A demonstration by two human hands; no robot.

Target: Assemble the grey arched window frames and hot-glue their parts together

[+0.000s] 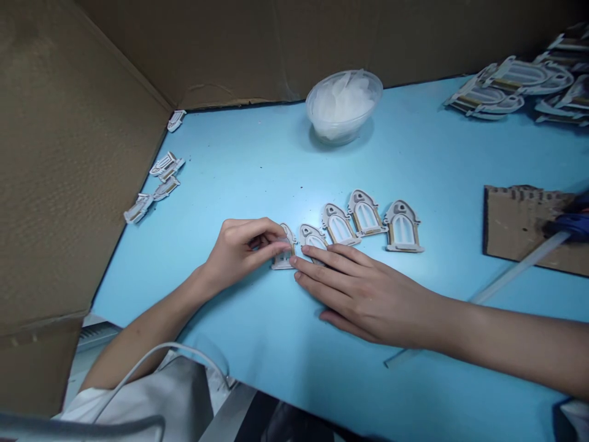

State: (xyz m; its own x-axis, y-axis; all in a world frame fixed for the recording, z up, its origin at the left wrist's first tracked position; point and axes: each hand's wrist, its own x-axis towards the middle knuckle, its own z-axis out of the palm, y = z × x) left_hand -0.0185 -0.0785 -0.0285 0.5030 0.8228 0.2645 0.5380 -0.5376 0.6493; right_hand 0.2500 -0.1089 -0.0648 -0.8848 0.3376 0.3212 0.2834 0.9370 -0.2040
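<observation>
The left hand (243, 255) closes thumb and fingers in a tight pinch on the edge of a small arched grey-and-tan card window piece (284, 248), first of five in a row on a light-blue tabletop (221, 172). The open right hand (359, 294) lies flat, its fingertips (304, 249) touching the second arched piece (313, 238). Farther right, a blue-handled glue gun (565, 224) lies on brown corrugated cardboard (515, 227).
</observation>
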